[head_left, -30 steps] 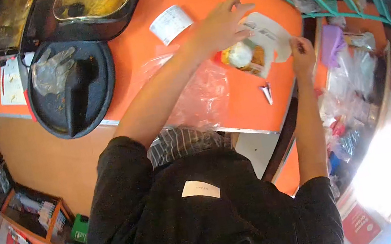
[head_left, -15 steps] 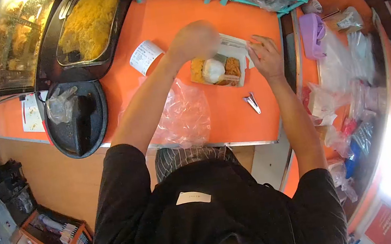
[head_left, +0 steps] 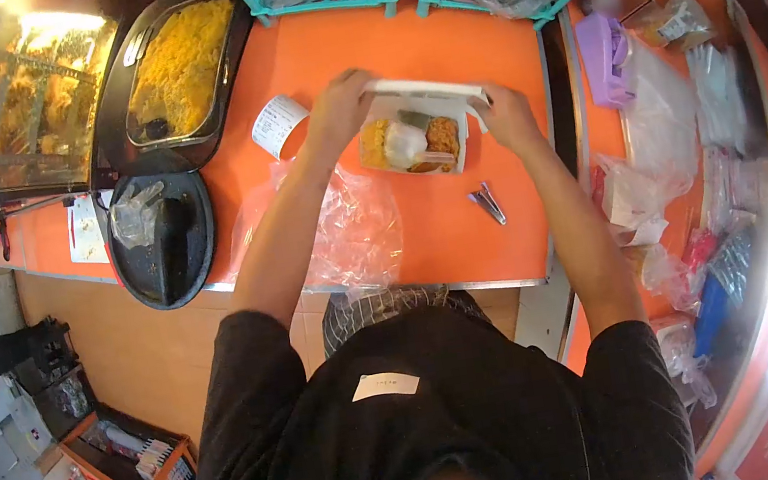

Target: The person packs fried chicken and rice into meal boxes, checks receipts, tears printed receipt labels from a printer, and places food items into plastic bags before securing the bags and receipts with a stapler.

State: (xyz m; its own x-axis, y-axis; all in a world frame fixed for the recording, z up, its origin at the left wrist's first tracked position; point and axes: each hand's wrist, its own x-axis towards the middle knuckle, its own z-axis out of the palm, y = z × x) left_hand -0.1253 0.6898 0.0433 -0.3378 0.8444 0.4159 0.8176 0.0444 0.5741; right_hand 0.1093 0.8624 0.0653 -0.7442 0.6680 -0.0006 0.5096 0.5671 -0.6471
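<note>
A paper food box [head_left: 463,151] stands on the orange counter with its lid [head_left: 426,88] partly raised over the far side. Inside lie yellow rice [head_left: 376,142], a white rounded portion in clear wrap [head_left: 405,144] and a piece of fried chicken [head_left: 442,136]. My left hand [head_left: 342,107] pinches the lid's left corner. At the opposite corner, the fingers of my right hand [head_left: 504,115] are closed on the lid's edge. A stapler-like metal clip [head_left: 488,204] lies just in front of my right hand, touching neither.
A paper roll with printed text [head_left: 280,126] and a spread clear plastic bag [head_left: 353,230] lie left of the box. Further left are a tray of yellow rice [head_left: 184,61] and a black round lid [head_left: 191,244]. Teal racks [head_left: 419,6] line the back; a purple basket [head_left: 605,58] stands right.
My left hand has come down and left onto the lid's corner. The lid has swung upward and now spans between both hands. The view has shifted slightly.
</note>
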